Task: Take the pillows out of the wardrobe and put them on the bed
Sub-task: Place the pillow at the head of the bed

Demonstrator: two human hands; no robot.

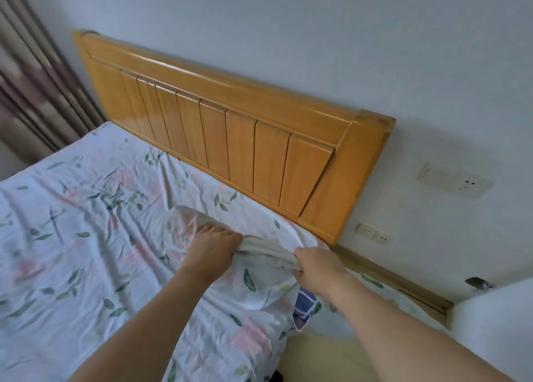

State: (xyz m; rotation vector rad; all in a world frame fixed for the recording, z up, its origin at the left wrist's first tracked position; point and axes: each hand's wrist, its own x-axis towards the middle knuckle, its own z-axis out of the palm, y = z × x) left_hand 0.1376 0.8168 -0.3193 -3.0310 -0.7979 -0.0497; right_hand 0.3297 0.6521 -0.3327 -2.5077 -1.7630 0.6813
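A pillow (253,304) in a white floral case lies on the near right part of the bed (86,208), close to the wooden headboard (230,128). Its pattern matches the sheet, so its outline is hard to trace. My left hand (212,249) and my right hand (317,266) both grip a bunched cream edge of the pillow, about a hand's width apart. A blue checked fabric (305,304) shows at the pillow's lower right corner. The wardrobe is out of view.
Striped curtains (34,79) hang at the far left beside the bed. Wall sockets (373,234) and a switch plate (455,180) sit on the wall right of the headboard. A white surface (496,324) fills the lower right corner.
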